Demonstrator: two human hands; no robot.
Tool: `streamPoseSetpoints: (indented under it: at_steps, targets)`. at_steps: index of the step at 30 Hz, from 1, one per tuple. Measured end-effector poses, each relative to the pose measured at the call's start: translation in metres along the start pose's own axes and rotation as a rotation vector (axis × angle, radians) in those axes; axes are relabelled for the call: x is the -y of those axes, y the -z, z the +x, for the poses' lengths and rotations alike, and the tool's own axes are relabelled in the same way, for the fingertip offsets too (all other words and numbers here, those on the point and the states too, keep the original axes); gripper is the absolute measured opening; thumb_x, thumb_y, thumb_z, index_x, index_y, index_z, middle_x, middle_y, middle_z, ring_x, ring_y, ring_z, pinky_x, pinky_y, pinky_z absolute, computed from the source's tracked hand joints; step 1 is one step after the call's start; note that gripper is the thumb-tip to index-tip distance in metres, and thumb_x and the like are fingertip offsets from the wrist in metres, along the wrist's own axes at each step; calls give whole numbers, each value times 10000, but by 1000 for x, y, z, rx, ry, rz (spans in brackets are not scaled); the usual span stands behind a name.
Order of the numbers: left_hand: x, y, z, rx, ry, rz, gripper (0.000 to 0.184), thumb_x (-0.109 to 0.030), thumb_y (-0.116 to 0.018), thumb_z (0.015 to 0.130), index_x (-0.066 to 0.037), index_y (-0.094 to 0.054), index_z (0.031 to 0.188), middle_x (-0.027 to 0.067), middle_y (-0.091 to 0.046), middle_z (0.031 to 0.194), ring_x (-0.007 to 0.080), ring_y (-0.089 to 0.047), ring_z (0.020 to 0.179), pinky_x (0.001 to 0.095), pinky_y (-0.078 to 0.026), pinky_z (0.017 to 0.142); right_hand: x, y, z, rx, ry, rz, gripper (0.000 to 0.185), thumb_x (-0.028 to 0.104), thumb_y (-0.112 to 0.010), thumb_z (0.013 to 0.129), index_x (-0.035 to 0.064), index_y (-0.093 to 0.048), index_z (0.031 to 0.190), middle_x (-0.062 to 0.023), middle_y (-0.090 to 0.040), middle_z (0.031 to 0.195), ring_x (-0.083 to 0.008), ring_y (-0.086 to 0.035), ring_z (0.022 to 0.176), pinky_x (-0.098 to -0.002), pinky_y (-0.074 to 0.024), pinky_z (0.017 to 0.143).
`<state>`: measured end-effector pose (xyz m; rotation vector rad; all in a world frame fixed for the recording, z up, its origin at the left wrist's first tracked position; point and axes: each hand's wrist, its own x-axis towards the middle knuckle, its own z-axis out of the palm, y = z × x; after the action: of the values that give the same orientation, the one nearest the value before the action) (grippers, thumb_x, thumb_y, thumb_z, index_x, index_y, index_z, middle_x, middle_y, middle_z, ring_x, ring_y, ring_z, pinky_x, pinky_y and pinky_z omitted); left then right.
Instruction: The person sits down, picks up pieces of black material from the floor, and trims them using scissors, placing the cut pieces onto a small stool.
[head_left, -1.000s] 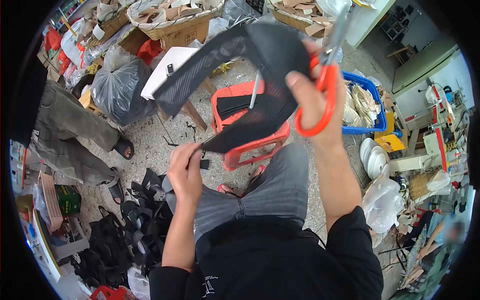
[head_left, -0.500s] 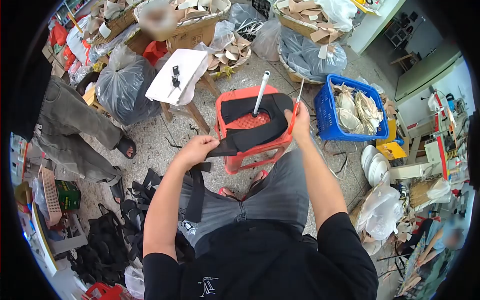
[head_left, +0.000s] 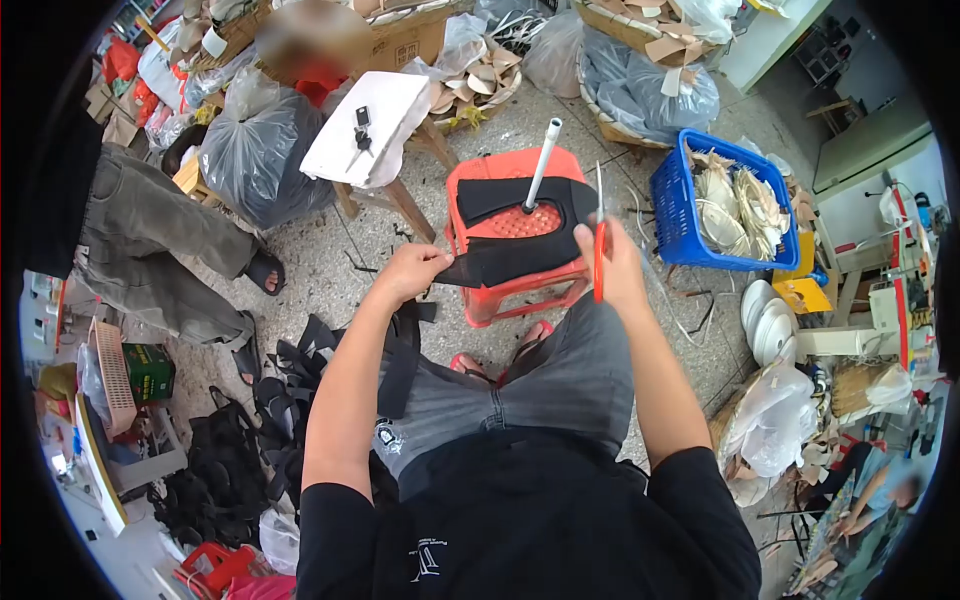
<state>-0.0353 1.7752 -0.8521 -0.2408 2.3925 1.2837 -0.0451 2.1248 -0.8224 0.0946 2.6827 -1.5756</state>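
A U-shaped black piece of padded-looking material (head_left: 520, 258) lies on a red plastic stool (head_left: 500, 165), around an upright white pipe (head_left: 544, 165). My left hand (head_left: 418, 272) pinches the piece's near left end, just off the stool's edge. In my right hand (head_left: 618, 262) is a pair of scissors (head_left: 599, 255) with red handles, blades pointing up and away from me. The thumb and fingers of that hand are beside the curved right end of the piece; whether they touch it I cannot tell. Black strips (head_left: 400, 375) hang over my left thigh.
Right of the stool stands a blue basket (head_left: 722, 258) of pale coiled pieces. A white-covered wooden stool (head_left: 390, 100) carries keys (head_left: 361, 125). Black pieces (head_left: 215, 455) are heaped on the floor at left. Another person's legs (head_left: 165, 245) are at left; a seated person (head_left: 880, 490) is far right.
The view has shifted, so most things sit further right and higher. The scissors have turned more upright. My left hand still holds the black piece's end.
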Motion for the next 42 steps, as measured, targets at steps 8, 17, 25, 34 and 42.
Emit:
streamPoseSetpoints:
  at_steps: [8, 17, 25, 34, 42]
  targets:
    - [-19, 6, 3, 35, -15, 43, 286, -235, -673, 982, 32, -776, 998, -11, -662, 792, 120, -522, 715, 275, -442, 677, 35, -38, -62, 775, -415, 537, 550, 521, -583, 1063, -17, -630, 1166, -116, -655, 710, -175, -580, 478, -289, -444, 423]
    - [-26, 3, -8, 0, 10, 10, 286, -239, -684, 980, 29, -783, 990, -10, -652, 778, 110, -518, 715, 260, -431, 669, 38, -60, -54, 819, -371, 507, 574, 593, -559, 1050, 25, -612, 985, -83, -622, 705, -142, -555, 467, -268, -412, 408]
    - [-27, 22, -18, 79, -82, -63, 313, -257, -674, 985, 41, -749, 930, -6, -644, 753, 102, -509, 679, 256, -418, 638, 20, -86, -59, 532, -280, 561, 456, 437, -700, 1016, 3, -605, 1120, -80, -663, 805, -109, -549, 540, -241, -429, 471]
    - [-77, 76, -94, 366, -598, -424, 346, -266, -668, 1016, 2, -753, 815, 17, -599, 767, 103, -469, 686, 259, -387, 665, 40, -140, -85, 417, -38, 780, 405, 150, -709, 967, 1, -553, 1310, -94, -674, 984, -88, -566, 746, -227, -440, 634]
    - [13, 74, -97, -445, -333, -1064, 544, -487, -550, 1086, 19, -718, 1190, 135, -710, 1004, 221, -650, 903, 339, -499, 803, 83, -60, -68, 207, 111, 746, 487, -61, -664, 863, 25, -557, 1331, -44, -621, 956, -90, -507, 737, -234, -405, 644]
